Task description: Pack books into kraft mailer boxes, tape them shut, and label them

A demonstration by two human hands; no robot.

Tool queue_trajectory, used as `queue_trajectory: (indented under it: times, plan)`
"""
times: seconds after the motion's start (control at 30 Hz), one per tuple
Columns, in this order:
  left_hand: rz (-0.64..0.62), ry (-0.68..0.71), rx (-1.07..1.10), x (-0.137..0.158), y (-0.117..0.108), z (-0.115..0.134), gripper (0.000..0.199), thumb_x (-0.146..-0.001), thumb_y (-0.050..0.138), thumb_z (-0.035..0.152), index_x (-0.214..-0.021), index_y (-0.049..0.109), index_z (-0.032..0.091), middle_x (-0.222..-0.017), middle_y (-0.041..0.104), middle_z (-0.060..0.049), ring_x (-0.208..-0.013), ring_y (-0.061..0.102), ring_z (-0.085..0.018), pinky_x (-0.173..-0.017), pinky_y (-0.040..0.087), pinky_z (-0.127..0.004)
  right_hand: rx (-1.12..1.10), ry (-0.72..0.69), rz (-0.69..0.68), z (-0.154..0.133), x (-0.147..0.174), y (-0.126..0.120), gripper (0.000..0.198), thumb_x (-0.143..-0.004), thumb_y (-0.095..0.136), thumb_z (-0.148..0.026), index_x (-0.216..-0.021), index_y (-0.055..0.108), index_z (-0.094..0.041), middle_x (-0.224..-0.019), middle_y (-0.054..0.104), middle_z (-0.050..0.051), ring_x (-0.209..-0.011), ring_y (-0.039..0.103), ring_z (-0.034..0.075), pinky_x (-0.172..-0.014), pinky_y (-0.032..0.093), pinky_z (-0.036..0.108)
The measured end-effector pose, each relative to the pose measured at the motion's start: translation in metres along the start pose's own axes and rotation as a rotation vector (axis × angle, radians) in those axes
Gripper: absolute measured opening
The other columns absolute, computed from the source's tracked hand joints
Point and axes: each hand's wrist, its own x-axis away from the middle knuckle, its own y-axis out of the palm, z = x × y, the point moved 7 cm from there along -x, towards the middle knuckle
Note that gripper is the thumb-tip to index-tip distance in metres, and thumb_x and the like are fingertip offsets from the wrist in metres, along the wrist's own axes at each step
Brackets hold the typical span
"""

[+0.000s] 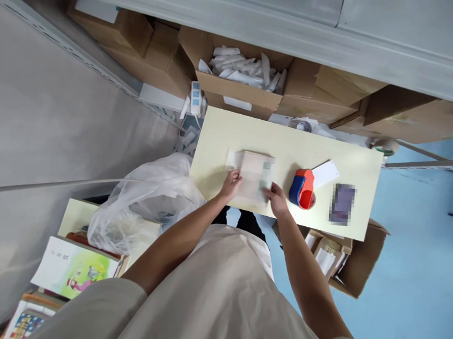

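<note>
You have a pale book in thin see-through plastic between your hands, and the step looks to be a matter of handling that wrap neatly; bring the book flat against the table so that it is less likely to skate; steady it with light pressure from one hand and let the other do the smoothing, since film this thin would probably crease if both pulled at once; work the loose plastic beyond the left edge flat and square to the cover, easing air outward rather than trapping it in the middle; mind the table's front edge, which is near enough that a careless tug towards you could tip the book over it; give your right elbow room, too, so that it does not knock the tape holder or the white card touching it

As for position, the book sits close to the front of the table, though you cannot tell from above whether it rests fully on the top; your left hand is at its lower left edge, fingers curled by the plastic, too blurred to tell whether they pinch it; your right hand grasps the lower right corner, thumb over the cover; the tape holder stands just right of that hand, apart from the book
</note>
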Motion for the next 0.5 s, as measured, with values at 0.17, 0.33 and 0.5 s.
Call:
queue_trajectory:
  times: [0.17, 0.33, 0.5]
  plan:
    - [-0.059, 0.064, -0.037, -0.002, 0.042, 0.022, 0.035, -0.075, 0.06, 0.025, -0.109, 0.059, 0.016, -0.119, 0.059, -0.014, -0.117, 0.052, -0.028, -0.101, 0.039, -0.043, 0.012, -0.095, 0.037, -0.046, 0.011, -0.016, 0.045, -0.06, 0.07, -0.031, -0.099, 0.049, -0.023, -0.097, 0.061, 0.002, -0.084, 0.06, 0.018, -0.076, 0.05, 0.035]
    - [0.069, 0.071, -0.035, -0.004, 0.013, 0.031, 0.038, -0.073, 0.058, 0.02, -0.111, 0.057, 0.014, -0.121, 0.054, -0.016, -0.122, 0.047, -0.029, -0.101, 0.038, -0.044, 0.428, -0.156, 0.084, -0.061, 0.008, 0.038, 0.048, -0.059, 0.068, -0.034, -0.098, 0.042, -0.024, -0.094, 0.055, 0.0, -0.068, 0.054, 0.014, -0.063, 0.048, 0.032]
    - [0.014, 0.046, 0.219, 0.001, -0.043, 0.018, 0.035, -0.091, 0.037, 0.043, -0.112, 0.053, 0.019, -0.1, 0.064, -0.009, -0.09, 0.063, -0.021, -0.074, 0.052, -0.036, 0.663, -0.215, 0.084, -0.046, -0.002, 0.117, 0.055, -0.058, 0.07, -0.031, -0.105, 0.043, -0.023, -0.105, 0.053, 0.006, -0.088, 0.056, 0.021, -0.078, 0.049, 0.04]
